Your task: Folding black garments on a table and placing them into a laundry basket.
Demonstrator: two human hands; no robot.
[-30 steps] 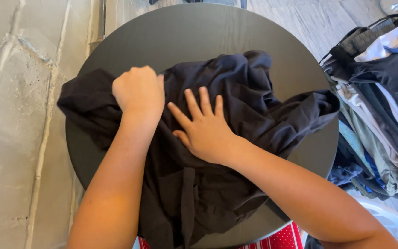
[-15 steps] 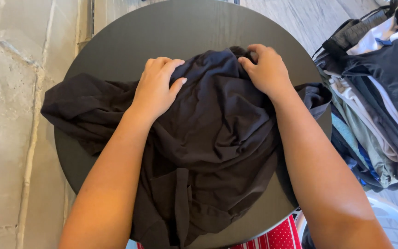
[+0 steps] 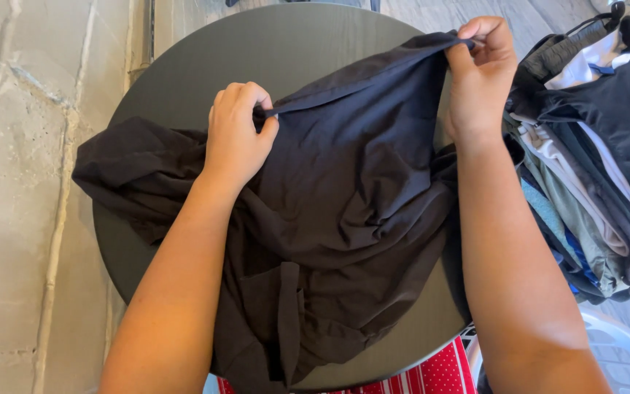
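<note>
A crumpled black garment (image 3: 344, 219) lies spread over a round dark table (image 3: 271, 51). My left hand (image 3: 236, 135) pinches the garment's upper edge near the table's middle. My right hand (image 3: 479, 73) grips the same edge farther right and holds it lifted off the table, so the edge runs taut between both hands. Part of the garment hangs over the table's left side and more drapes over the near edge.
A pile of mixed clothes (image 3: 592, 146) in dark, grey, white and blue sits at the right, close to my right arm. A white plastic chair (image 3: 614, 350) shows at the lower right. Pale stone floor (image 3: 16, 182) lies to the left.
Both hands went from pressing on the bunched garment to pinching its upper edge. My right hand moved up and right, lifting and stretching the edge.
</note>
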